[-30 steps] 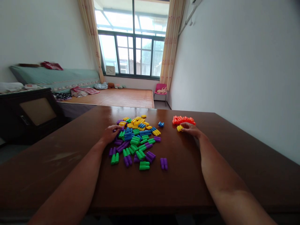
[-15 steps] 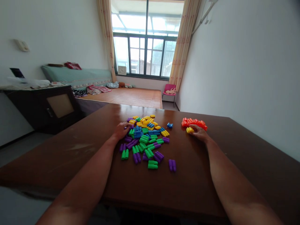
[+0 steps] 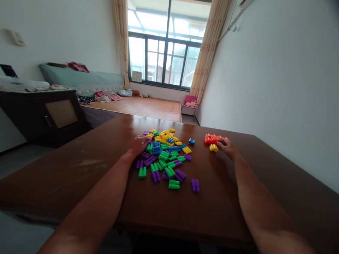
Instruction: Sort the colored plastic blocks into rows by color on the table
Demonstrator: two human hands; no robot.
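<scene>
A mixed pile of green, purple, blue and yellow plastic pieces, with green ones (image 3: pixel 163 155) in the middle, lies on the brown table (image 3: pixel 159 211). At the pile's left edge is my left hand (image 3: pixel 138 144), its fingers at purple and yellow pieces; what they grip, if anything, is too small to tell. Orange pieces (image 3: pixel 213 138) stand grouped on the right. A yellow piece (image 3: pixel 213 147) rests in front of them. Just right of it is my right hand (image 3: pixel 227 146), fingers bent and apart from the piece, with nothing visible in them.
One blue piece (image 3: pixel 191 141) sits between the pile and the orange group. A purple piece (image 3: pixel 195 185) lies nearer the front edge. Beyond the table are a low bed (image 3: pixel 148 107), a pink chair (image 3: pixel 189 100) and, at left, a dark cabinet (image 3: pixel 39 109).
My right hand has let go of the yellow piece, which now rests on the table, and has moved slightly right of it. The view has shifted a little.
</scene>
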